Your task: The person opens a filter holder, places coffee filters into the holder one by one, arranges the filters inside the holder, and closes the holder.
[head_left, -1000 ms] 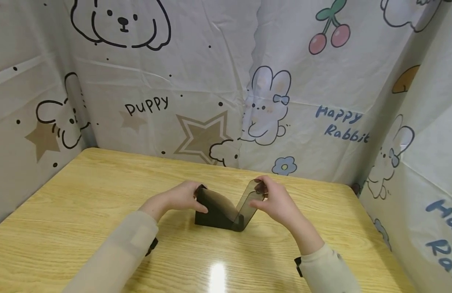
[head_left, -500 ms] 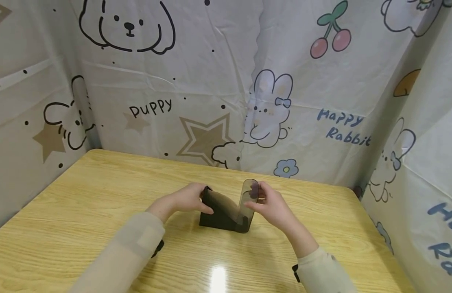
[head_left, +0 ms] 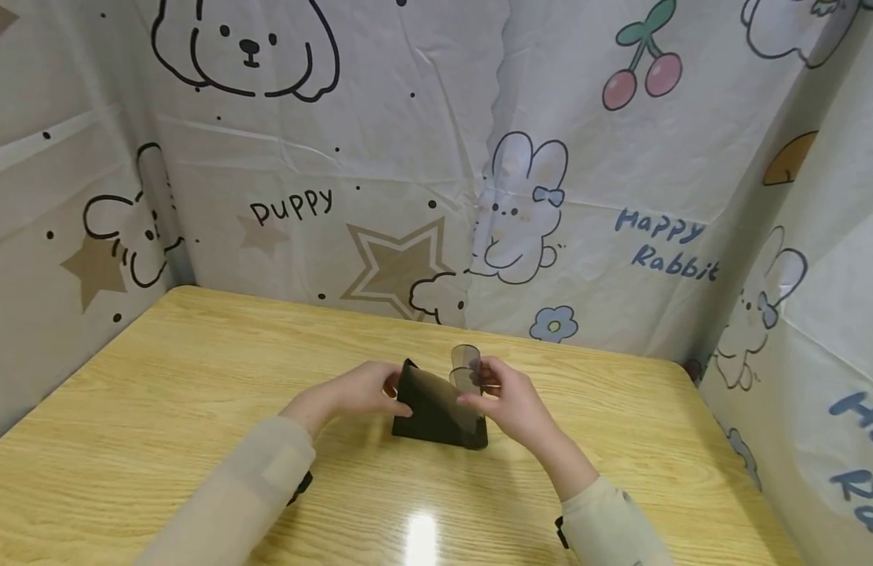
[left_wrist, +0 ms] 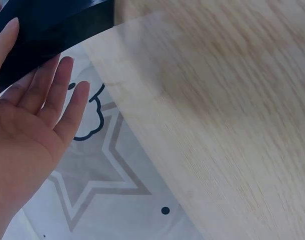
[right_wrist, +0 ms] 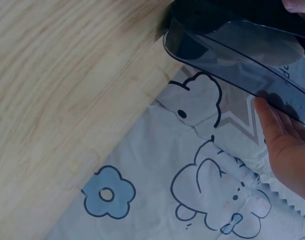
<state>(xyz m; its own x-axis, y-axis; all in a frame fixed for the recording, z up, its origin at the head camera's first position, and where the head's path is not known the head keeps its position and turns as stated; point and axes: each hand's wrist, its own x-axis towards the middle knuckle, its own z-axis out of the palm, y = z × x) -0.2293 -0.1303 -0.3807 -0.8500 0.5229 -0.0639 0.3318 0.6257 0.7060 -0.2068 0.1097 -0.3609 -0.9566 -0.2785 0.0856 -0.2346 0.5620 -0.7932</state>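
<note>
A black box (head_left: 432, 413) with a slanted top edge stands on the table, its smoky see-through lid (head_left: 466, 369) hinged at the right end and raised upright. My left hand (head_left: 365, 389) holds the box's left end, thumb on the near side and fingers behind. In the left wrist view those fingers lie along the dark wall (left_wrist: 57, 45). My right hand (head_left: 510, 397) pinches the lid between a thumb in front and fingers behind. From the right wrist, the lid (right_wrist: 242, 65) stretches from the hinge end to the fingertips. The box's inside is mostly hidden.
Both hands work above a light wood-grain table (head_left: 231, 377). A pale curtain (head_left: 379, 157) printed with cartoon animals hangs behind the table's back edge and along both sides.
The lid has swung from leaning right to upright, nearer the box. My right hand has moved left with it. My left hand stays at the box's left end.
</note>
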